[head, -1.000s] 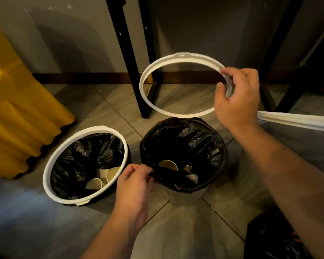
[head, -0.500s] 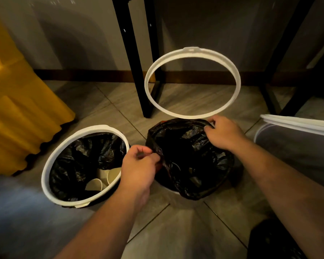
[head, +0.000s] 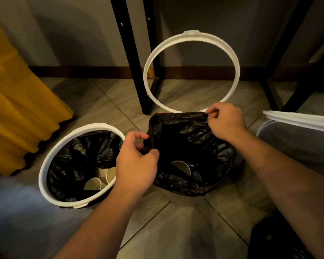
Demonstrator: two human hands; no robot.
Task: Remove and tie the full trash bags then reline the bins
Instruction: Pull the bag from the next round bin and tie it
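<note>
A black trash bag [head: 193, 139] fills the middle bin, with paper cups [head: 181, 166] at its bottom. My left hand [head: 137, 161] pinches the bag's left edge. At the bag's far right edge, my right hand [head: 225, 124] grips the plastic and holds it raised. The bin's white rim ring [head: 192, 37] stands upright behind the bag, leaning at the black table leg. To the left sits a second bin [head: 43, 165] with its white ring on, black liner [head: 79, 156] inside and cups [head: 99, 179] in it.
A yellow ribbed object [head: 21, 116] stands at the left. Black table legs [head: 131, 53] rise behind the bins by the wall. A translucent bin with a white rim [head: 299, 118] is at the right edge. A black bag [head: 281, 240] lies at the bottom right.
My right hand set the white ring down upright behind the bin, then took the bag's far edge. Both hands have since lifted the bag's rim off the bin.
</note>
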